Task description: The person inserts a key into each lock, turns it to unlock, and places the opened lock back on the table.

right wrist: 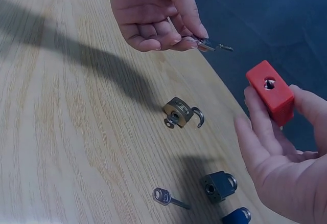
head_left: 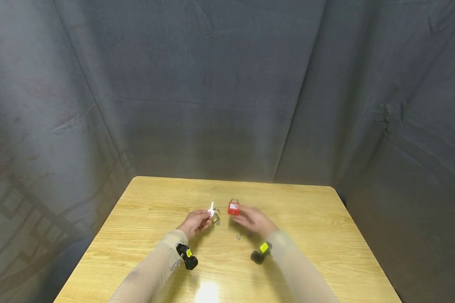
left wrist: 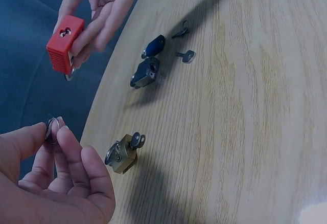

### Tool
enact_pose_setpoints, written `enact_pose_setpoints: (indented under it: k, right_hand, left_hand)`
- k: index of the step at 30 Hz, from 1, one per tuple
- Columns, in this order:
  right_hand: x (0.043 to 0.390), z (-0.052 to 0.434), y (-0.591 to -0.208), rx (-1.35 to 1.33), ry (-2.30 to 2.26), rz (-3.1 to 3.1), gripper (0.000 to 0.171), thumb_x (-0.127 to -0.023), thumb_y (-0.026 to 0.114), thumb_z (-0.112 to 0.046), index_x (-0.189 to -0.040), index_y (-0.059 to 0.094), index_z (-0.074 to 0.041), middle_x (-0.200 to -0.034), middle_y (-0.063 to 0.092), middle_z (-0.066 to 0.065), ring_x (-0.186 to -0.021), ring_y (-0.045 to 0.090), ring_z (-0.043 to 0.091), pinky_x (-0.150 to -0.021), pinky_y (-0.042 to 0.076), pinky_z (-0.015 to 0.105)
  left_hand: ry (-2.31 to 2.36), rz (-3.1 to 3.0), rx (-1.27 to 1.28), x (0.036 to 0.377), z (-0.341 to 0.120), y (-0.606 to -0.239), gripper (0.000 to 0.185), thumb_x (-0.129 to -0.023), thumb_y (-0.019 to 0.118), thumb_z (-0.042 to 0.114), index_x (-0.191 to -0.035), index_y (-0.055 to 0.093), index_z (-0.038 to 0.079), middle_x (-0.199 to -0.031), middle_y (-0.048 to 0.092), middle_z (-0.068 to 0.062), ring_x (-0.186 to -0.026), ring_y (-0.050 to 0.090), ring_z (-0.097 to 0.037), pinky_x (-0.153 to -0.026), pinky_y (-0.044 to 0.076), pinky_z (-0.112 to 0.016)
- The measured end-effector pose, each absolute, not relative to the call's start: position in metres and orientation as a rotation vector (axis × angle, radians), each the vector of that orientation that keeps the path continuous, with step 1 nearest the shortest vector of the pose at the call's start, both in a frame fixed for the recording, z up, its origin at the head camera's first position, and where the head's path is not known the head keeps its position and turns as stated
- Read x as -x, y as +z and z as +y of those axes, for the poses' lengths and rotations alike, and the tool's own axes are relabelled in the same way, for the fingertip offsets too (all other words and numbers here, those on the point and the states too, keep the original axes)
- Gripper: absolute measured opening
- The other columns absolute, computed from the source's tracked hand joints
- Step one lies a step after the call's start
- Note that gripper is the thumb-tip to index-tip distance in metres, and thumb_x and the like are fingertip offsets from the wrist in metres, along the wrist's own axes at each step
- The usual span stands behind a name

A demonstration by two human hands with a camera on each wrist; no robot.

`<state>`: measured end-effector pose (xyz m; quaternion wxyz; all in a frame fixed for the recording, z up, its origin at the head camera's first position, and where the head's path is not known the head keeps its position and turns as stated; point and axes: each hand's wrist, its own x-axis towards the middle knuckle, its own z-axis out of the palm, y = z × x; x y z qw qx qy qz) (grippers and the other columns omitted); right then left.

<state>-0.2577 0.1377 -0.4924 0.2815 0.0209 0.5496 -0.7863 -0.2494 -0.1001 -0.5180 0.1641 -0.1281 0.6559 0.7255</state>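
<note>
My left hand point(head_left: 196, 222) pinches a small key point(right wrist: 207, 44) on a ring between thumb and fingers, held above the table. To its right, my right hand point(head_left: 255, 219) grips a red padlock point(right wrist: 273, 93) between thumb and fingers. The red padlock's keyhole faces up towards the wrist cameras, and its shackle point(head_left: 234, 200) points away. On the table below the hands lies a brass padlock point(left wrist: 124, 155) with its shackle swung open and a key point(left wrist: 137, 140) in its keyhole. Near the right hand lies a black padlock point(right wrist: 218, 185), hidden in the head view.
A blue padlock point(left wrist: 154, 46) lies beside the black one. Loose keys point(left wrist: 186, 56) lie close by on the wooden table point(head_left: 155, 198). Grey cloth point(head_left: 212, 105) hangs behind the table's far edge and along its sides.
</note>
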Motion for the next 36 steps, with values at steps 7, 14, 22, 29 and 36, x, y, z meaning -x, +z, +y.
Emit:
enact_pose_setpoints:
  k: [7, 14, 22, 29, 36]
  right_hand:
    - [0.256, 0.138, -0.489, -0.087, -2.183, 1.222, 0.050, -0.101, 0.049, -0.015, -0.144, 0.033, 0.003, -0.141, 0.047, 0.024, -0.142, 0.027, 0.039, -0.117, 0.028, 0.041]
    - [0.261, 0.132, -0.494, -0.170, -2.216, 1.207, 0.052, -0.099, 0.052, -0.013, -0.143, 0.032, 0.006, -0.139, 0.045, 0.027, -0.141, 0.029, 0.041, -0.116, 0.030, 0.041]
    - [0.267, 0.129, -0.502, -0.236, -2.223, 1.229, 0.056, -0.096, 0.057, -0.013, -0.143, 0.033, 0.005, -0.144, 0.038, 0.031, -0.138, 0.035, 0.042, -0.114, 0.033, 0.042]
    - [0.267, 0.128, -0.501, -0.215, -2.175, 1.339, 0.054, -0.097, 0.055, -0.010, -0.141, 0.033, 0.011, -0.138, 0.044, 0.031, -0.129, 0.049, 0.039, -0.113, 0.035, 0.042]
    - [0.264, 0.127, -0.493, -0.175, -2.140, 1.415, 0.051, -0.096, 0.056, -0.006, -0.139, 0.036, 0.011, -0.128, 0.056, 0.027, -0.112, 0.063, 0.030, -0.112, 0.035, 0.042]
  left_hand:
    - [2.057, 1.868, 0.372, 0.250, -0.100, -0.518, 0.029, -0.097, 0.055, 0.010, -0.121, 0.055, -0.007, -0.079, 0.065, 0.001, -0.064, 0.058, -0.002, -0.060, 0.049, -0.015]
    - [2.052, 1.874, 0.368, 0.251, -0.101, -0.520, 0.028, -0.097, 0.056, 0.011, -0.120, 0.056, -0.006, -0.079, 0.066, 0.000, -0.063, 0.058, -0.001, -0.060, 0.049, -0.015]
    - [2.052, 1.887, 0.367, 0.251, -0.101, -0.521, 0.028, -0.097, 0.055, 0.011, -0.119, 0.056, -0.006, -0.079, 0.066, 0.000, -0.063, 0.058, -0.002, -0.060, 0.048, -0.016]
    - [2.042, 1.893, 0.364, 0.251, -0.101, -0.520, 0.030, -0.097, 0.056, 0.012, -0.121, 0.056, -0.007, -0.078, 0.066, 0.001, -0.064, 0.058, -0.002, -0.060, 0.049, -0.016]
    - [2.036, 1.898, 0.364, 0.250, -0.101, -0.521, 0.031, -0.098, 0.055, 0.012, -0.122, 0.055, -0.008, -0.082, 0.067, -0.001, -0.064, 0.058, -0.002, -0.060, 0.049, -0.015]
